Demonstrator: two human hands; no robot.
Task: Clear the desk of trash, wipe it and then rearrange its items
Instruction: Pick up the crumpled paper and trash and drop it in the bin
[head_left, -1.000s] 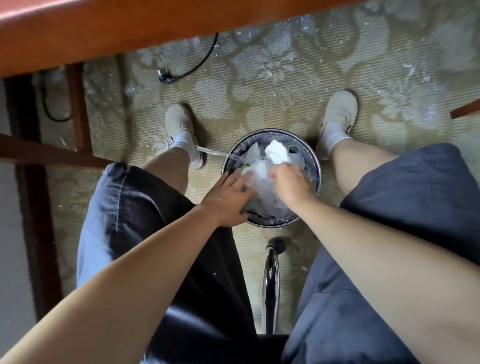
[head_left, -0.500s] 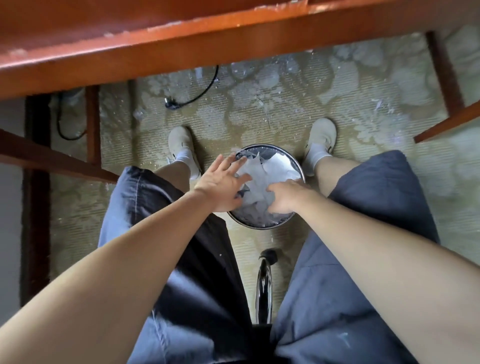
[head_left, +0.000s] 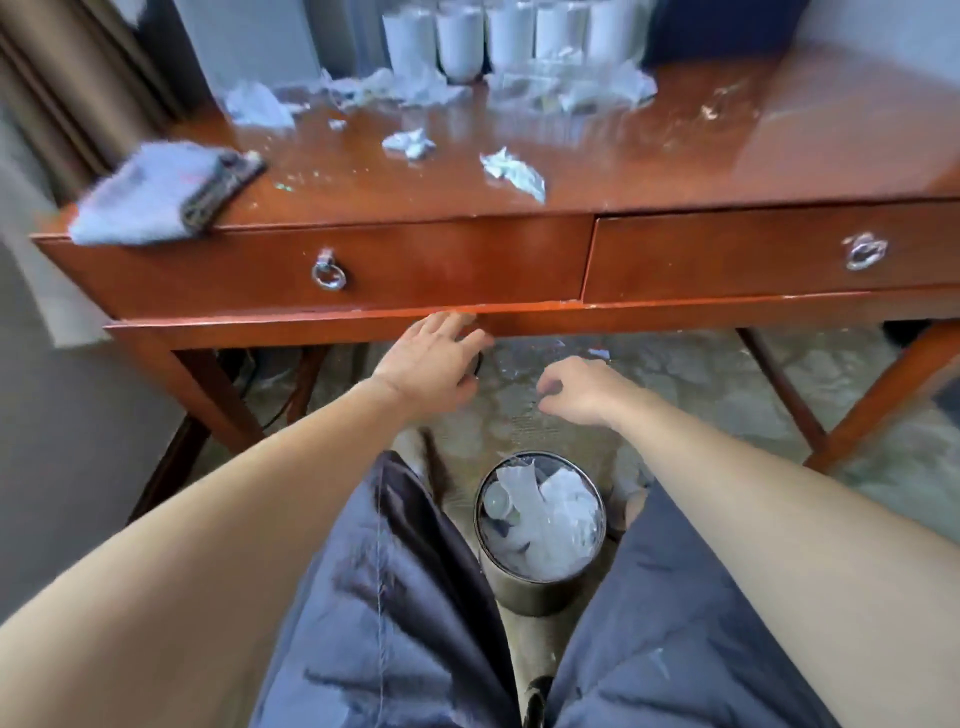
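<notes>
A round dark trash bin (head_left: 540, 592) stands on the floor between my knees, full of crumpled white paper and plastic. My left hand (head_left: 434, 358) hovers below the desk's front edge with its fingers spread and holds nothing. My right hand (head_left: 582, 387) hangs beside it with loosely curled fingers, also empty. On the red-brown wooden desk (head_left: 675, 156) lie crumpled paper scraps (head_left: 511, 171), a wad (head_left: 410, 143) and more litter at the back (head_left: 395, 88). A grey cloth (head_left: 150, 195) lies folded at the desk's left front corner.
Several white cups (head_left: 460, 44) stand in a row at the back of the desk. Two drawers with metal ring pulls (head_left: 328, 273) face me. A curtain (head_left: 67, 93) hangs at the left. Desk legs (head_left: 883, 395) slant down on the right over patterned carpet.
Both hands have left the bin's paper and risen to just under the desk edge. My view has lifted from the floor to the desk top.
</notes>
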